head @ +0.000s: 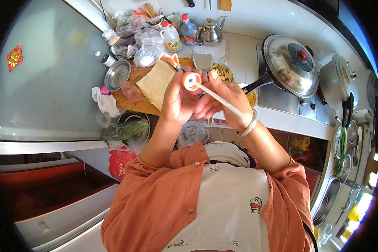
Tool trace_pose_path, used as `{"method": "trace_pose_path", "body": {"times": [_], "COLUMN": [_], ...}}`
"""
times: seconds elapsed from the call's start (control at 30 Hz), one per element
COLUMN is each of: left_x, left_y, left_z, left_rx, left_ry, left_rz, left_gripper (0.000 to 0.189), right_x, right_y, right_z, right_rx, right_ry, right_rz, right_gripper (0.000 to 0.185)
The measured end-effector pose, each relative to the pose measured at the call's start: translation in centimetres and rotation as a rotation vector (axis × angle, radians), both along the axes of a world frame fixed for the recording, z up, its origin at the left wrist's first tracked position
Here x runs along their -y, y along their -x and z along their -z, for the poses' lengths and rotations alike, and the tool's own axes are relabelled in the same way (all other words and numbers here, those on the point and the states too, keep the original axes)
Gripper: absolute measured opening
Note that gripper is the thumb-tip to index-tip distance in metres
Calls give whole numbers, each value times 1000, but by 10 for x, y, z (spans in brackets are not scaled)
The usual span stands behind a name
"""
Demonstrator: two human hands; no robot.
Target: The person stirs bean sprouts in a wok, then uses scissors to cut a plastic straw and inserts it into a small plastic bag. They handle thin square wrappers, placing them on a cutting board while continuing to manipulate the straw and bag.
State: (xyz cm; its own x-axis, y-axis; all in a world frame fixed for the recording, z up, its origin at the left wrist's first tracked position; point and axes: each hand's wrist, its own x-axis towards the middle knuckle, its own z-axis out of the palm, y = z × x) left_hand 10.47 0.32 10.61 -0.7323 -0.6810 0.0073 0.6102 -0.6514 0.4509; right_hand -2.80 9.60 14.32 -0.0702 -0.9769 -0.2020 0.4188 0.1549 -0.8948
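My left hand (178, 102) is closed around an orange spray-pump head (191, 81), its threaded collar turned up towards the camera. From the collar a thin whitish dip tube (219, 98) runs down to the right, over my right hand (225, 99). The right hand's fingers are spread beside the collar; whether they touch it is unclear. Below my hands is a wooden board (151, 108) with a pale flat sheet, perhaps dough or cloth (157, 82), and a small pinkish clear bottle (130, 91) near its left end.
A metal bowl (117, 75) stands at the board's left. Behind are plastic bags (148, 42), bottles (171, 36) and a steel kettle (209, 32). A bowl of cut sticks of food (223, 71) is near my right hand. A lidded pan (291, 66) and a pot (338, 82) stand right.
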Motion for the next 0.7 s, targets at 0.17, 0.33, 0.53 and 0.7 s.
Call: {"method": "trace_pose_path", "body": {"times": [0.17,0.33,0.53,0.7], "left_x": [9,-11,-17,-22], "left_y": [10,21,29,35], "left_z": [15,6,15,15], "left_rx": [-185,-99,-148,-68], "left_ry": [38,86,-47,74], "left_rz": [196,207,258,210], "left_gripper": [29,27,34,33], "right_x": [-24,-36,-41,-41], "right_y": [17,30,47,47], "right_z": [0,-5,0,8], "right_rx": [-547,-789,-952,-1007], "right_ry": [309,425,682,686], "right_rz": [300,259,347,381], "right_gripper": [25,39,37,43]}}
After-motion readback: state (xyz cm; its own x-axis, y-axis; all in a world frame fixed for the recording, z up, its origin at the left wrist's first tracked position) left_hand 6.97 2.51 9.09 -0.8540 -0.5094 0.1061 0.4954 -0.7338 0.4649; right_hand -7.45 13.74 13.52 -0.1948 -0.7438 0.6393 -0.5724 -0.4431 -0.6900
